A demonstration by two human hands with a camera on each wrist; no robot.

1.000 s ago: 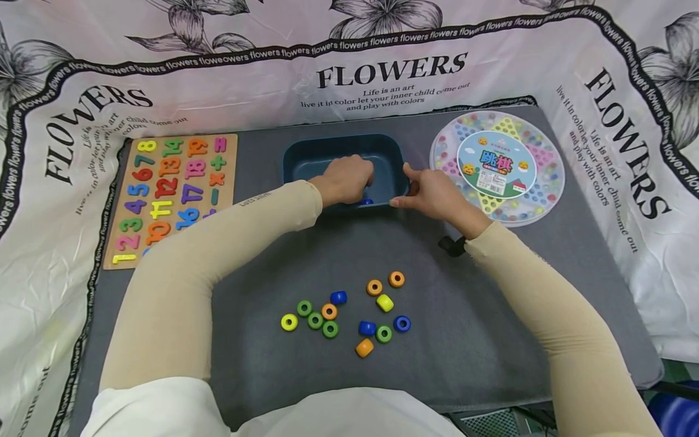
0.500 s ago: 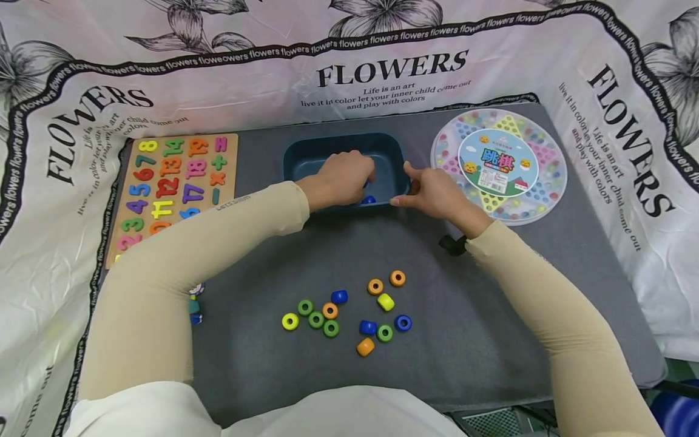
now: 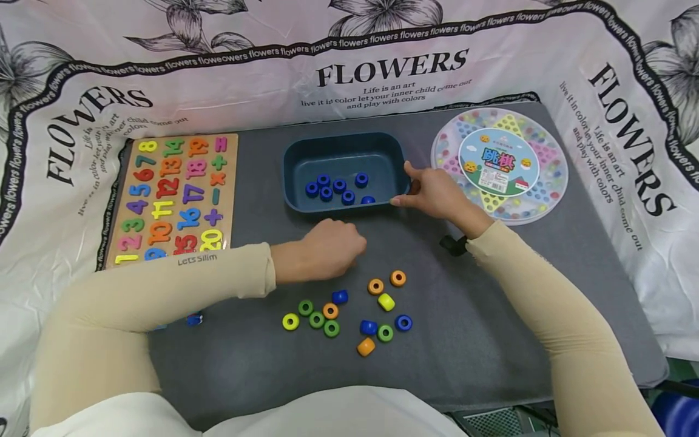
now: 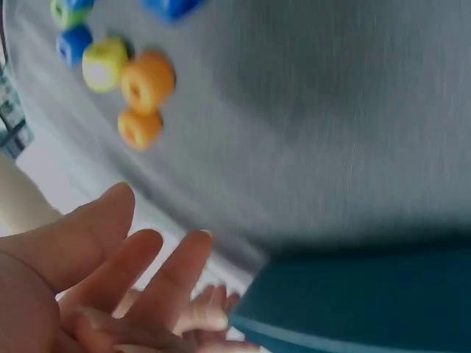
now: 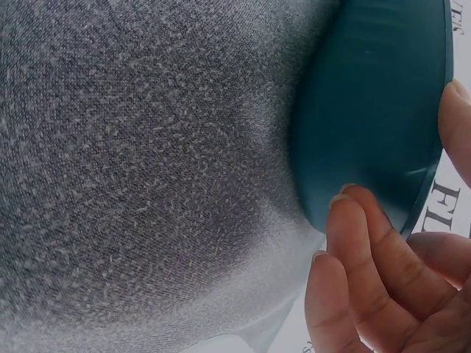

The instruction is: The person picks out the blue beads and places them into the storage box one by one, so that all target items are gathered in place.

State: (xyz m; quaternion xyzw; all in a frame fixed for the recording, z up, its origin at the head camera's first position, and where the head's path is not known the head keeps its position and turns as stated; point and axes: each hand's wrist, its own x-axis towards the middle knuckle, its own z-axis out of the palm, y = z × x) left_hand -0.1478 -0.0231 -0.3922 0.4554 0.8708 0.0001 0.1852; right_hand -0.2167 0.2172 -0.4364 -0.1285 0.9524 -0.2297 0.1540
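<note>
Orange beads (image 3: 366, 347) nearside of hands (image 3: 330, 250) (image 3: 434, 194)

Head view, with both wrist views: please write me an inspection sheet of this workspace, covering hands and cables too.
Surface: grey table, fabric-like top.
Job's things: blue tray holding seven blue beads; loose nearer the person lie four green beads, four orange beads, three more blue beads and two yellow beads.
Clutter: number puzzle board at left; Chinese checkers set at right; small blue item partly hidden by the left sleeve.
Left hand: between tray and loose beads, nothing seen in it.
Right hand: grips the tray's right end.
Cables: nothing seen for certain.
Surroundings: flower-print sheet behind and at both sides.
</note>
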